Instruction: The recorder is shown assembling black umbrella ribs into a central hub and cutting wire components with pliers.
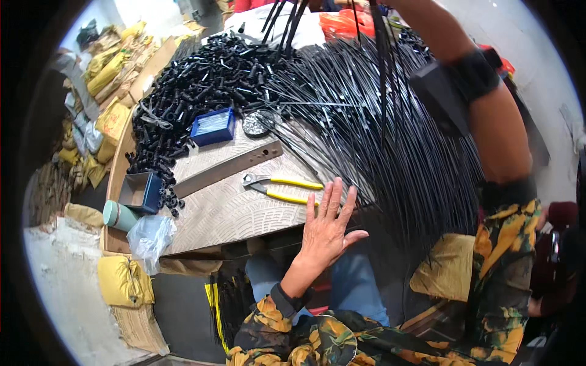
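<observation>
On the bare, patterned part of the tabletop (223, 222) lie pliers (290, 180), yellow handles spread and directed toward the left hand (325, 235). That hand is empty: fingers straight and slightly apart, thumb out, fingertips at the handle ends; contact cannot be confirmed. The right hand (421, 15) runs out at the upper border; its fingers are cut off, so opening and grip cannot be determined. Beyond the pliers lie a flat metal bar (229, 169), a blue tray (212, 126) and a round dish (257, 124). Short black parts (201, 79) are heaped at far left; long black strips (390, 134) cover the right side and overhang the front. A dark blue box (141, 192) and a green cylinder (120, 215) occupy the left edge; a clear bag (151, 236) overlaps the corner. Yellow sacks (108, 73) are piled at left; a pale wall (549, 55) stands right. Working clearance: the bare surface between bar and front edge, left of the pliers.
</observation>
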A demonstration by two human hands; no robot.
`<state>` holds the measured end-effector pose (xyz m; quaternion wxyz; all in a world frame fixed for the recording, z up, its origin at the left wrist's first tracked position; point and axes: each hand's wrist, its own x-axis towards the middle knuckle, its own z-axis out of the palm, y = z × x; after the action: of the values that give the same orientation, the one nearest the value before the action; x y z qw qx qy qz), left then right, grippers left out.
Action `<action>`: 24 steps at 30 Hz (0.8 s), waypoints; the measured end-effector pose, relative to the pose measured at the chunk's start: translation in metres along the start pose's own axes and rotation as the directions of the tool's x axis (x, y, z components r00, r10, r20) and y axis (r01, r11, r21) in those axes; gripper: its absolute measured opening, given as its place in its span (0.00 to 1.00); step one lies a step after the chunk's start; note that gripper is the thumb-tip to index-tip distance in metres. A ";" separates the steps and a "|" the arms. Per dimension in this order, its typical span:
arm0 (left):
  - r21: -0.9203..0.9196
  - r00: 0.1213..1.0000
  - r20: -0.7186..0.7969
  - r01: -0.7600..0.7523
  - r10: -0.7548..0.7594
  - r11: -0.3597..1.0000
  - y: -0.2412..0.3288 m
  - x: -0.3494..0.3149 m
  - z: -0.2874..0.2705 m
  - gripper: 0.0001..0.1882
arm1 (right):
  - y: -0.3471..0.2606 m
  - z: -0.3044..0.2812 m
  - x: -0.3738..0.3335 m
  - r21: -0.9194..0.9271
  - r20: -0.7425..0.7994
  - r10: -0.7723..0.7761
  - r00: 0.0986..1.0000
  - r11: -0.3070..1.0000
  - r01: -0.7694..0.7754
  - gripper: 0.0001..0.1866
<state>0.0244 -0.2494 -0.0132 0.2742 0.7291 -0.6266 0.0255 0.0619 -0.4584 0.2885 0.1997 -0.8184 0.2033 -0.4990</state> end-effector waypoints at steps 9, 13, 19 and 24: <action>0.134 0.990 -0.075 0.132 -0.123 0.982 -0.013 0.032 0.012 0.41 | -0.032 -0.021 -0.019 0.596 -0.093 -0.092 0.991 0.792 0.129 0.14; 0.022 0.985 -0.140 0.101 -0.097 0.995 -0.006 0.016 0.008 0.41 | -0.050 -0.034 -0.043 0.688 -0.025 -0.200 0.979 0.707 0.162 0.14; -0.013 0.990 -0.135 0.041 -0.042 0.999 0.013 -0.055 -0.032 0.37 | -0.104 -0.005 -0.040 0.726 -0.157 -0.034 0.987 0.674 0.139 0.19; -0.025 0.994 -0.107 0.018 -0.020 1.000 0.023 -0.125 -0.078 0.32 | -0.140 0.041 -0.046 0.405 -0.584 -0.270 0.766 0.720 0.563 0.19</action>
<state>0.0001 -0.1046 0.0133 0.3162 0.7292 -0.6044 0.0545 0.0980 -0.3117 0.3112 0.2501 -0.5947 -0.1051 -0.7568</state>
